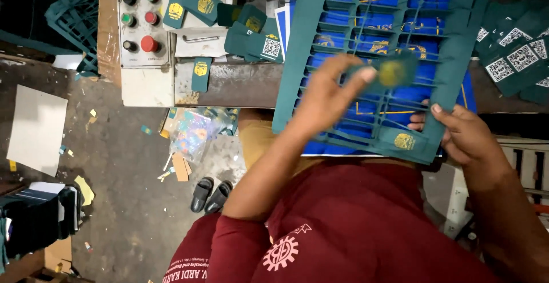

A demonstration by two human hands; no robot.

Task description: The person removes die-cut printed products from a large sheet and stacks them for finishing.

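Observation:
A dark green die-cut card sheet with rows of punched-out slots lies tilted over a blue printed sheet. My right hand grips the green sheet by its lower right edge. My left hand rests on the sheet's middle and pinches a small green tag with a gold emblem, blurred by motion. One more tag sits in the sheet near the lower right corner.
Loose green tags lie heaped on the machine top beside a control panel with red, green and black buttons. More tags pile at the right. Green waste frames lie at far left. Paper scraps and sandals sit on the floor.

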